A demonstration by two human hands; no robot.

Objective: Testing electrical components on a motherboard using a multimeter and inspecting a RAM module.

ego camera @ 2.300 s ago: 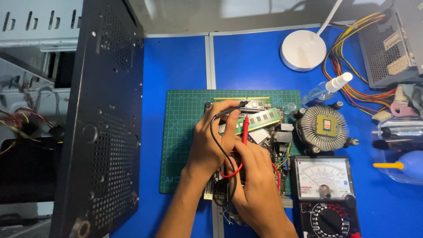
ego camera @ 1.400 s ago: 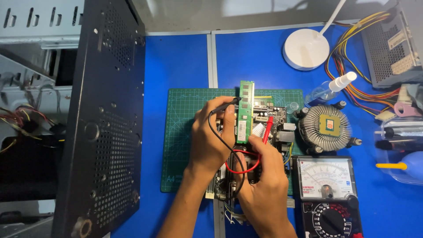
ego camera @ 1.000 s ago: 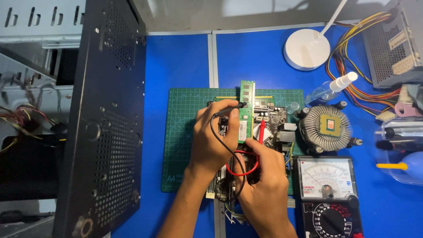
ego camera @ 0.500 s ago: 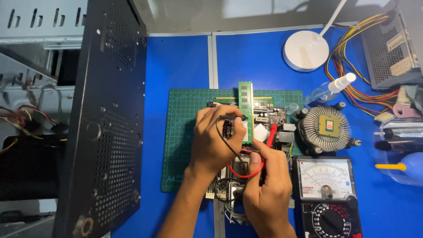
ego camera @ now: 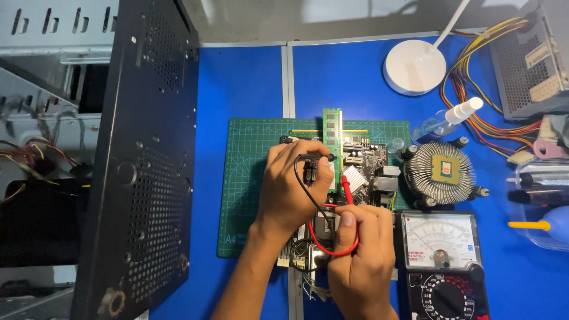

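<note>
Motherboard (ego camera: 361, 172) lies on the green cutting mat (ego camera: 249, 178) in the middle of the blue desk (ego camera: 243, 83), and a green memory stick (ego camera: 332, 142) stands on edge in its slot. My left hand (ego camera: 290, 189) has its grip closed on the black probe (ego camera: 317, 157), with the tip near the side of the memory stick. My right hand (ego camera: 358, 249) has its grip closed on the red probe (ego camera: 347, 197), which points at the board just below the stick. I cannot see exactly which contacts the tips touch.

I judge the main risk is a slip. The two tips are close together among small pins, so if one hand shakes, a tip can bridge two contacts and make a short. The red lead (ego camera: 332, 246) loops under my right fingers and the black lead crosses my left hand; if a lead catches, it can pull a probe off its point.

The analog multimeter (ego camera: 441, 261) is just beside my right wrist, so the arm can knock its dial. The cooler (ego camera: 443, 172) stands near the board, and the black case panel (ego camera: 142, 166) leans at the left; I think it may tip if it is pushed.
</note>
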